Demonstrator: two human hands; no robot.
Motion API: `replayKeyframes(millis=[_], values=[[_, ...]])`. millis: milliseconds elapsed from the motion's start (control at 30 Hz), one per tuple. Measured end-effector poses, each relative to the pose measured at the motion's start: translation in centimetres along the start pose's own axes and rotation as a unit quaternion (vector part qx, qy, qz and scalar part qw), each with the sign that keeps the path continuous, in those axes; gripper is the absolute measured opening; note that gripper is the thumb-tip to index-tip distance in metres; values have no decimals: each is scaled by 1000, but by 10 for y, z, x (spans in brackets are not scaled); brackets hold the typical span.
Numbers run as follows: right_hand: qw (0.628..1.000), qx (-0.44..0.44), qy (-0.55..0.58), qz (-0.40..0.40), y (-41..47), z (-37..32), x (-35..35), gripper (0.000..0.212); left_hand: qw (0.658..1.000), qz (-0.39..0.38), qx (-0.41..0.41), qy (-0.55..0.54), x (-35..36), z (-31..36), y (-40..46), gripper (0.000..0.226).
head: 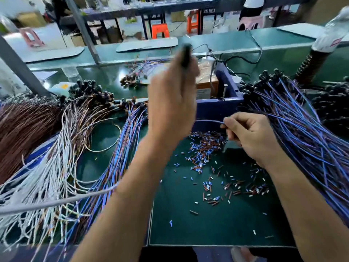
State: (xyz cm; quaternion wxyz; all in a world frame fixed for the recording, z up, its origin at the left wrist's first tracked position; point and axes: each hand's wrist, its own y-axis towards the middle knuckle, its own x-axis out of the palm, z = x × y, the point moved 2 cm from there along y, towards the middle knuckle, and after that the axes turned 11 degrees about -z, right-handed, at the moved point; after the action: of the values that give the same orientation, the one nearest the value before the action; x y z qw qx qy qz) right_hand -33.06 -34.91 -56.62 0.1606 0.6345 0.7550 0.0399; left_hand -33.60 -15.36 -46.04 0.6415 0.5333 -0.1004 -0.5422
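1. Right hand (pixel 251 137): thumb and fingertips pinch the blue wire (pixel 209 121) just before the blue box (pixel 217 110). The wire's axis runs left-right, free end pointing left.
2. Left hand (pixel 170 103): raised, fingers curled round a blurred dark tool (pixel 186 55) that points upward.

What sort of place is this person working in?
Likely a wire-harness assembly workshop: bundles of blue wires and white wires cover the green bench, cut insulation bits lie scattered on it, and the right hand pinches a single wire.
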Motion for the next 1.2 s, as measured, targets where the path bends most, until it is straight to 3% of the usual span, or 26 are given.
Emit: replayKeyframes(millis=[100,200,300,633,867,1067,1200], values=[[996,-38,-78,-27,-2,-1,6,39,974,-224,21,39,43,8,-41,20],[995,-55,-79,-22,-4,-2,7,35,964,-264,-6,36,60,-6,-57,32],[997,-60,-55,-15,-4,0,8,27,960,-277,-14,33,61,-18,-66,28],[998,41,31,23,-6,10,7,16,977,-197,-76,-42,60,-46,-81,21],[998,41,43,14,-8,8,10,22,972,-196,-92,-91,63,-48,-83,12],[987,45,85,131,-10,10,-10,15,971,-124,-151,-137,52,-54,-81,17],[995,12,40,88,-10,5,9,4,964,-113,-164,-177,56,-43,-82,15]])
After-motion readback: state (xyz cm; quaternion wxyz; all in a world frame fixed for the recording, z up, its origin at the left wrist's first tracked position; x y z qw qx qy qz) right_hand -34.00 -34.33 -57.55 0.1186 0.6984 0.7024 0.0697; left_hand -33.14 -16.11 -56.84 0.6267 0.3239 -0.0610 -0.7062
